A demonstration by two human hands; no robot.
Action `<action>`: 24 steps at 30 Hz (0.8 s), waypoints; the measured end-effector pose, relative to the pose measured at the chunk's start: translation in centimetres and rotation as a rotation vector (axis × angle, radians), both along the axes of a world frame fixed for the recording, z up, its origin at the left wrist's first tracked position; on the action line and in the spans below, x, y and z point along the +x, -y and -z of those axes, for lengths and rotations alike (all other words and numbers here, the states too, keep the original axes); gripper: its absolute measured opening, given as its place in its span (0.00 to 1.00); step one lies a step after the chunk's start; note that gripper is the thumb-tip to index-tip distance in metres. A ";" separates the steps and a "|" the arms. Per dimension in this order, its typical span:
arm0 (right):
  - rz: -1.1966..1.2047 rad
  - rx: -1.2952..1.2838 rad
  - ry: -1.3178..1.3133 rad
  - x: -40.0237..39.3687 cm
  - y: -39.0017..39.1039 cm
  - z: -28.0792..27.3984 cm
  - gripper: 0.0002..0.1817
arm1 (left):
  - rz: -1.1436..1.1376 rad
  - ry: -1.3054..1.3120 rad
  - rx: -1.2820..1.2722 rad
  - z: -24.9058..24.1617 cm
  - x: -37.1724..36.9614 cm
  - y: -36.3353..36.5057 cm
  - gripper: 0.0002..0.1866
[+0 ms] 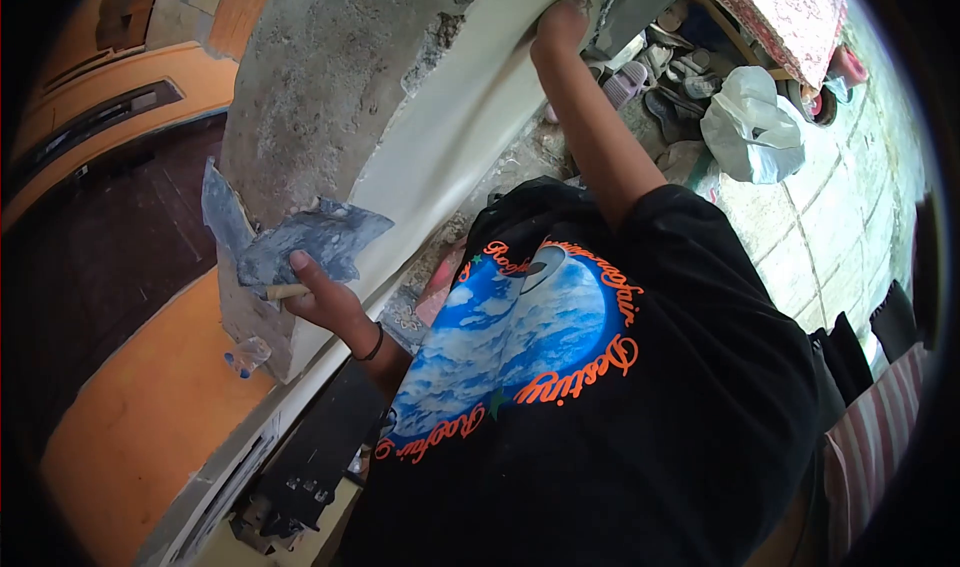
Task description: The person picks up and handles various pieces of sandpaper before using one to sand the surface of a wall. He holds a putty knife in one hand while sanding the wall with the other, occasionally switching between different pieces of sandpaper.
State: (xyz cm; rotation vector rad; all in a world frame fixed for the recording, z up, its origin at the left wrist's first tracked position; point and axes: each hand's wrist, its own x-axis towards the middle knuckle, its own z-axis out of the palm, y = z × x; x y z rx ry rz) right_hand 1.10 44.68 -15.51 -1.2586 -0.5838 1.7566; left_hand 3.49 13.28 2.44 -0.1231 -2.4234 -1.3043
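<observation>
While a ragged blue-grey sheet point(330, 239) is gripped by the left hand point(328, 305), the right hand point(566, 22) is placed well apart from it, far and to the right, against the upper end of a smooth pale strip point(435, 132). From the left fingers the sheet is spread away to the far side, its long axis slanted from near left to far right, and its pointed right end is seen over the edge of the pale strip — whether the two are touching cannot be told. By the left hand the sheet is reached most directly; by the right it is not touched at all.

The left thumb is laid on top, closed down at the sheet's near edge, with the other fingers mostly hidden beneath. Just under the thumb a short beige rod point(286, 292) is held, pointed to the left; how it is joined to the sheet, if at all, cannot be made out. The right fingertips are turned away at the strip's far end, so their spread, and anything held in them, cannot be told.

Beyond the sheet, rough grey concrete point(315, 87) is bordered by the strip — and to the left a second blue-grey piece point(226, 212) is seen upright.
</observation>
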 end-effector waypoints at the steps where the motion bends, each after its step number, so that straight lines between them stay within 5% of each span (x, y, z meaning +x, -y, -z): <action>1: -0.020 -0.007 -0.001 -1.3 -3.5 7.8 0.24 | 0.061 0.027 -0.011 0.1 0.7 1.6 0.32; 3: 0.191 -0.103 -0.091 -3.3 -5.4 13.4 0.29 | 0.120 0.045 -0.015 0.5 1.5 3.9 0.31; 6: 0.241 -0.057 -0.189 -2.5 -2.9 10.9 0.27 | 0.059 0.006 0.008 0.3 3.8 8.8 0.33; 8: 0.100 -0.262 -0.063 -1.2 2.9 6.3 0.27 | -0.130 -0.012 0.046 0.1 4.9 12.2 0.33; 9: 0.167 -0.384 -0.109 -1.7 5.4 7.8 0.17 | -0.167 -0.012 0.043 1.1 5.0 16.5 0.34; 10: 0.168 -0.382 -0.107 -4.0 6.9 23.7 0.17 | -0.166 -0.010 0.044 0.9 5.4 17.6 0.34; 12: 0.144 0.228 0.243 -9.1 19.6 43.4 0.16 | -0.471 -0.069 -0.093 0.5 5.8 19.3 0.39; 13: 0.156 0.231 0.245 -6.1 24.5 39.4 0.16 | -0.459 -0.067 -0.088 0.4 5.7 20.4 0.39; 15: -0.356 -0.645 -0.187 -2.8 35.4 28.5 0.22 | -0.473 -0.004 -0.153 1.2 5.3 23.4 0.39; 16: -0.235 -0.909 0.047 -1.5 38.3 18.7 0.22 | -0.464 0.004 -0.158 1.0 5.1 25.6 0.39; 19: -0.076 -0.922 -0.105 -2.1 40.5 18.4 0.22 | -0.202 0.077 -0.134 1.5 3.8 30.3 0.40; 20: 0.108 -1.077 -0.093 -1.9 36.6 15.2 0.14 | -0.195 0.087 -0.148 1.8 3.7 31.6 0.40; 24: 0.141 -0.594 -0.104 -0.8 21.7 11.1 0.18 | 0.153 0.174 -0.186 4.3 1.3 33.7 0.45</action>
